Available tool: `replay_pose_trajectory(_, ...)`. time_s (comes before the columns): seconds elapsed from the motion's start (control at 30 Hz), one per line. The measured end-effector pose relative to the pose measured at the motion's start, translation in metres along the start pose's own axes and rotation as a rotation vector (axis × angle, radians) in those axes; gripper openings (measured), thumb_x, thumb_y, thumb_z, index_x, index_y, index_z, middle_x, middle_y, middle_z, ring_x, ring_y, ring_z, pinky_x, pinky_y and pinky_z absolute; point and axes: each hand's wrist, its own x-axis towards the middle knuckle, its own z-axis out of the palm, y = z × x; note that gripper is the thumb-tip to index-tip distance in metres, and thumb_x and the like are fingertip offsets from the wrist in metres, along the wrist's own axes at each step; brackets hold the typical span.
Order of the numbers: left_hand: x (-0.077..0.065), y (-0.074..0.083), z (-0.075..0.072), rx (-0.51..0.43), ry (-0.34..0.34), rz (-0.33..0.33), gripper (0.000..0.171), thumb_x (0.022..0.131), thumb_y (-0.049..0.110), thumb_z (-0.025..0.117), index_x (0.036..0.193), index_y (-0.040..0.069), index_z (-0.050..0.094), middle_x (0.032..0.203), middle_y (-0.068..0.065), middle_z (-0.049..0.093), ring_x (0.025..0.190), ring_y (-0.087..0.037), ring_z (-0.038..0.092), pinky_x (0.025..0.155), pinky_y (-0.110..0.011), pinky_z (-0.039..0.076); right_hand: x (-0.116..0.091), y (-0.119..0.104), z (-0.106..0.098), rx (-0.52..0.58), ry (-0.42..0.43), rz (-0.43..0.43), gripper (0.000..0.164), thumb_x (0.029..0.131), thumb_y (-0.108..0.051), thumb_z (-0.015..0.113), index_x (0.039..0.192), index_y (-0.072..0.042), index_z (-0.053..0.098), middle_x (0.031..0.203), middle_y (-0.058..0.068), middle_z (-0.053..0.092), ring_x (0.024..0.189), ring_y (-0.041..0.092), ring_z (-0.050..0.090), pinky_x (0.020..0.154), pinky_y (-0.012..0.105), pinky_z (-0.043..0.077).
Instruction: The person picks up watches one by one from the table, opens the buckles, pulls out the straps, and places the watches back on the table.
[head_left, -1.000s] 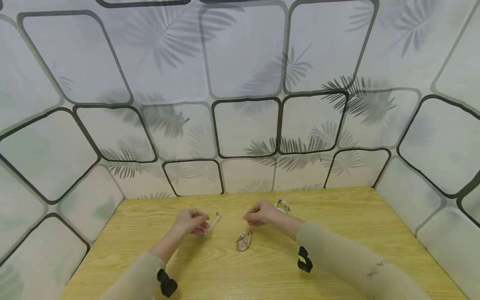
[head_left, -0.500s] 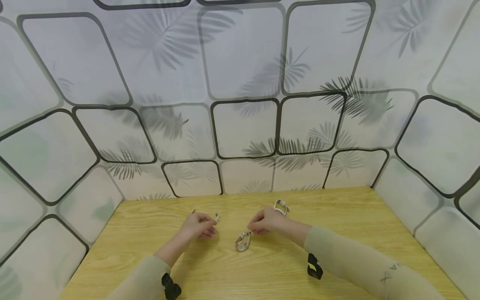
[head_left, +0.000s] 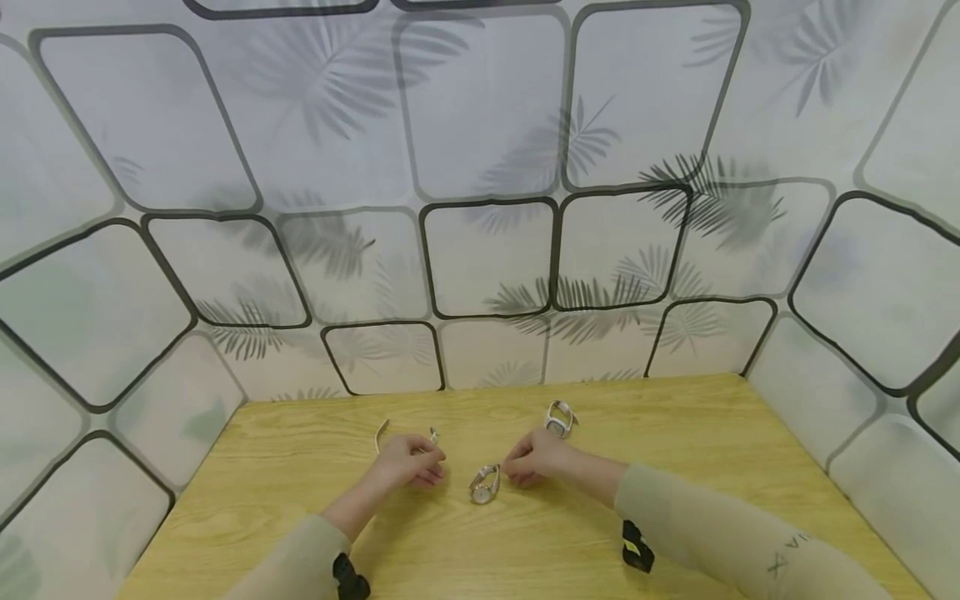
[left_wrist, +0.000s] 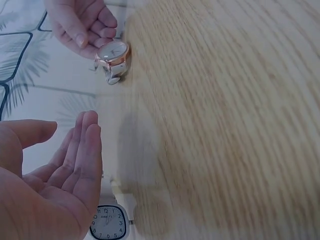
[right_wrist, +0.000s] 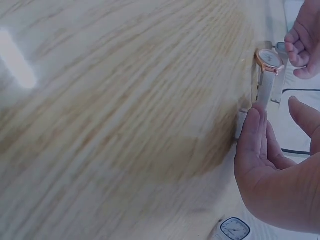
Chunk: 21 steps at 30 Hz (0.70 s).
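A round rose-gold wristwatch [head_left: 482, 494] with a pale strap lies between the two hands. My left hand [head_left: 411, 463] hovers left of it, thumb apart from nearly straight fingers in the left wrist view. Behind and beneath that hand lies a white square-faced watch [left_wrist: 108, 222], mostly hidden from the head. My right hand [head_left: 536, 458] is at the round watch's right side, its thumb apart. In the right wrist view its fingertips [right_wrist: 257, 111] reach the strap; whether they touch cannot be told. Another square-faced white watch [head_left: 557, 427] stands behind the right hand.
The watches are on a light wooden table [head_left: 420, 550]. Behind and at both sides rise walls covered with leaf-patterned cloth [head_left: 491, 258]. Black straps [head_left: 637, 546] hang at both forearms.
My left hand has moved right and slightly nearer, off the left watch. My right hand has come nearer, beside the round watch, uncovering the right square-faced watch. The watches stay in place.
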Motion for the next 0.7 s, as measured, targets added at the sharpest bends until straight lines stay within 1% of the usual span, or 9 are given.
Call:
replay_pose_trajectory(0.23, 0.0, -0.001, 0.007, -0.003, -0.027, -0.019, 0.021, 0.102, 0.006, 0.066, 0.11, -0.014, 0.068, 0.091, -0.024, 0.079, 0.074, -0.021, 0.079, 0.072, -0.038, 0.069, -0.003, 0.007, 0.0, 0.023, -0.022, -0.014, 0.017, 0.096, -0.004, 0.075, 0.102, 0.011, 0.077, 0.084, 0.014, 0.08, 0.072, 0.01, 0.073, 0.074, 0.031, 0.068)
replay_pose_trajectory(0.4, 0.001, -0.004, 0.012, -0.001, -0.055, -0.019, 0.022, 0.102, 0.006, 0.065, 0.11, -0.014, 0.068, 0.091, -0.025, 0.079, 0.073, -0.021, 0.079, 0.071, -0.037, 0.069, -0.003, 0.007, 0.001, 0.054, -0.021, 0.0, 0.017, 0.096, -0.004, 0.075, 0.103, 0.011, 0.077, 0.083, 0.01, 0.08, 0.071, 0.009, 0.072, 0.073, 0.029, 0.068)
replay_pose_trajectory(0.7, 0.0, -0.007, 0.019, 0.018, -0.1, -0.025, 0.022, 0.104, 0.006, 0.064, 0.111, -0.014, 0.067, 0.094, -0.028, 0.078, 0.073, -0.02, 0.079, 0.071, -0.035, 0.069, -0.003, 0.008, 0.005, 0.07, -0.023, 0.005, 0.019, 0.096, -0.004, 0.074, 0.105, 0.013, 0.076, 0.086, 0.015, 0.081, 0.07, 0.009, 0.073, 0.072, 0.029, 0.068)
